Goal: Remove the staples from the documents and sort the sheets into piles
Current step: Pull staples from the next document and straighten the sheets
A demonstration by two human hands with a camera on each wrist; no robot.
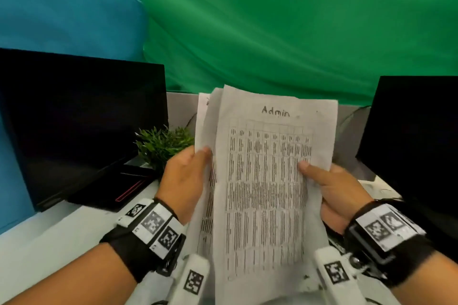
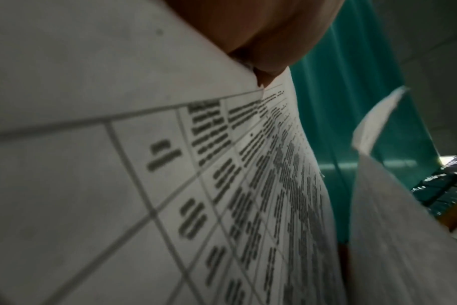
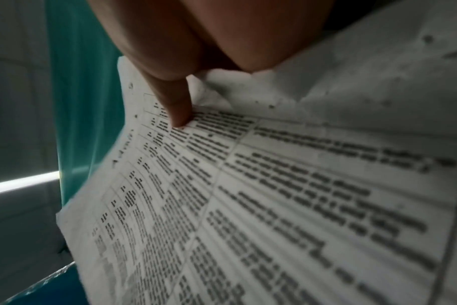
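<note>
- Above the desk (image 1: pixel 44 238), between two dark screens (image 1: pixel 81 116), I see both hands holding sheets upright.
- Left hand (image 1: pixel 184 178) grips the rear sheets (image 1: pixel 207 126) at their left edge.
- Right hand (image 1: pixel 332 188) pinches the front sheet (image 1: pixel 270 193), headed "Admin", thumb (image 3: pixel 178 103) on the print.
- Plant (image 1: pixel 161 146) stands behind the left hand.

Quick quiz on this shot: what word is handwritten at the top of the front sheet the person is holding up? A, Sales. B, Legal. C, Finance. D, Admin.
D: in the head view the front sheet, gripped by the left hand and the right hand, has "Admin" handwritten above its printed table.
</note>
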